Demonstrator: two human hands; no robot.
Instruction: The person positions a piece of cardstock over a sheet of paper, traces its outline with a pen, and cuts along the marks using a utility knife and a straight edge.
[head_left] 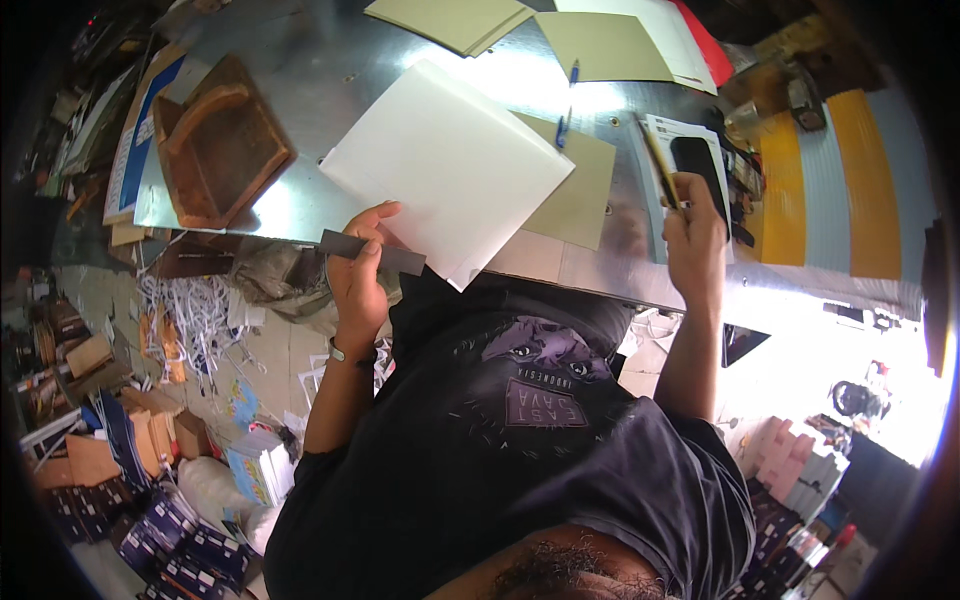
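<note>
My left hand (362, 275) pinches a dark grey strip (402, 258) between thumb and fingers, at the near edge of the metal table. The fingertips lie over the near-left side of a large white sheet (450, 160), which rests tilted on the table. My right hand (697, 240) is raised on the right and closed round a slim yellow stick-like tool (658, 165); whether it is a pencil or a knife I cannot tell. Just beyond that hand, a black phone (705, 165) lies on printed papers (660, 128). A grey-green board (585, 180) shows from under the white sheet.
A brown wooden tray (235, 150) stands on the left of the metal table (310, 65). Blue pens (562, 130) lie beside the white sheet. More grey-green boards (450, 20) are at the far edge. Paper shreds (195, 320) hang at the left, above stacked goods on the floor.
</note>
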